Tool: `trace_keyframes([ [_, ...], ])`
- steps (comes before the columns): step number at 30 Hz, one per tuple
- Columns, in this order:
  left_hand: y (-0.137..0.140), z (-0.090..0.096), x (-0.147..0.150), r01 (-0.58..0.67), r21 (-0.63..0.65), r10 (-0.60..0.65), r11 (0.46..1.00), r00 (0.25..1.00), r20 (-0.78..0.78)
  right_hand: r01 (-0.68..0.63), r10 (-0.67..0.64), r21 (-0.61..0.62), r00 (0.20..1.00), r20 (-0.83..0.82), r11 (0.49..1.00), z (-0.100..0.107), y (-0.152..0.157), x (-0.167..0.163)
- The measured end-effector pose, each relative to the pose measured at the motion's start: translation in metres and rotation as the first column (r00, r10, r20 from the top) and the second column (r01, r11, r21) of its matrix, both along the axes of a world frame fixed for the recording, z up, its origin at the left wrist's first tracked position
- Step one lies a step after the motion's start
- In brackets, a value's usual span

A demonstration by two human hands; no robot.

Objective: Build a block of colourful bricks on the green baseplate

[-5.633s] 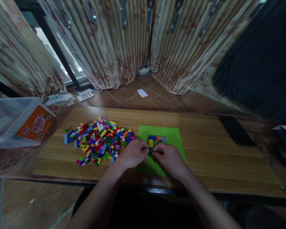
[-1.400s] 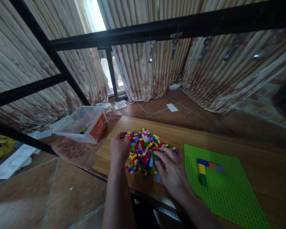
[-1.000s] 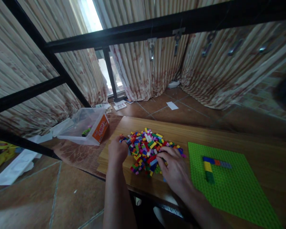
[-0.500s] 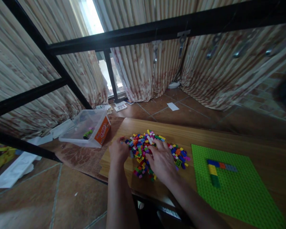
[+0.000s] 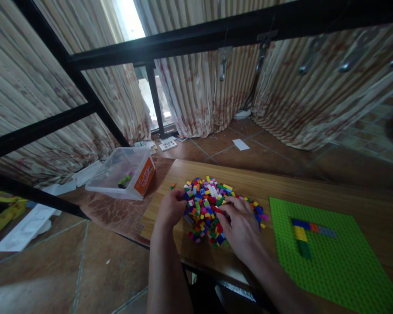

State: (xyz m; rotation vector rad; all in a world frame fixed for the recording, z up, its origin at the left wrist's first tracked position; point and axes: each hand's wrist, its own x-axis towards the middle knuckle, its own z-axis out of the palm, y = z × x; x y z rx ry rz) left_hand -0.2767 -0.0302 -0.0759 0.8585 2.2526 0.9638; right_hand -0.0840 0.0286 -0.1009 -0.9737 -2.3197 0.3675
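the left hand (image 5: 170, 208) and right hand (image 5: 241, 224) are bare, forearms (image 5: 165, 264) too

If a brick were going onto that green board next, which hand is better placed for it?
Probably the right hand: it is nearer the green board and seems to pinch a red brick. The left hand is at the left edge of the brick pile, farther from the board.

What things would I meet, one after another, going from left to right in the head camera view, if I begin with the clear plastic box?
Clear plastic box → left hand → pile of toy bricks → green baseplate. The right hand overlaps the pile in the picture, so it is left out.
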Motion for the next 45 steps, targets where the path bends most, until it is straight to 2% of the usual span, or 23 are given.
trace_keyframes([
  [4, 0.0, 0.0, 0.0, -0.023, -0.014, 0.022, 1.0, 0.999, -0.047, 0.009, -0.01, -0.03, 1.0, -0.025, 0.999, -0.005, -0.001, 0.003],
  [7, 0.004, 0.0, 0.001, -0.074, -0.016, 0.071, 0.997, 0.984, -0.161, 0.006, -0.009, -0.038, 0.998, -0.07, 0.999, -0.008, 0.001, 0.006],
  [15, 0.029, 0.009, 0.023, -0.122, -0.123, 0.052, 0.985, 0.886, -0.461, 0.02, -0.037, -0.086, 0.979, -0.202, 0.996, -0.005, 0.001, 0.008],
  [24, 0.03, 0.013, 0.024, -0.136, -0.169, 0.039, 0.976, 0.877, -0.478, 0.067, -0.117, -0.175, 0.949, -0.291, 0.982, 0.003, 0.004, 0.011],
  [28, 0.018, 0.019, 0.023, -0.145, -0.09, 0.101, 0.985, 0.92, -0.379, 0.053, -0.12, -0.202, 0.936, -0.332, 0.978, 0.008, 0.005, 0.012],
  [33, 0.01, 0.018, 0.024, -0.087, 0.077, 0.1, 0.993, 0.976, -0.191, -0.005, -0.099, -0.261, 0.919, -0.383, 0.965, 0.014, 0.004, 0.012],
  [35, 0.01, 0.019, 0.028, -0.09, 0.179, 0.103, 0.98, 0.993, -0.064, -0.02, -0.1, -0.292, 0.915, -0.392, 0.956, 0.016, 0.003, 0.011],
  [37, 0.012, 0.022, 0.033, -0.081, 0.301, 0.046, 0.95, 0.992, 0.12, -0.03, -0.124, -0.357, 0.908, -0.401, 0.934, 0.018, 0.002, 0.011],
  [39, 0.013, 0.028, 0.042, -0.068, 0.404, -0.066, 0.912, 0.949, 0.309, -0.063, -0.167, -0.464, 0.884, -0.438, 0.883, 0.02, 0.001, 0.01],
  [41, 0.015, 0.034, 0.052, -0.069, 0.463, -0.159, 0.884, 0.886, 0.436, -0.131, -0.229, -0.576, 0.83, -0.509, 0.806, 0.023, 0.001, 0.008],
  [43, 0.017, 0.039, 0.062, -0.059, 0.483, -0.218, 0.874, 0.839, 0.498, -0.218, -0.287, -0.646, 0.761, -0.581, 0.731, 0.027, 0.001, 0.006],
  [45, 0.019, 0.041, 0.07, -0.018, 0.486, -0.275, 0.874, 0.806, 0.524, -0.283, -0.327, -0.67, 0.703, -0.632, 0.686, 0.032, 0.002, 0.005],
])
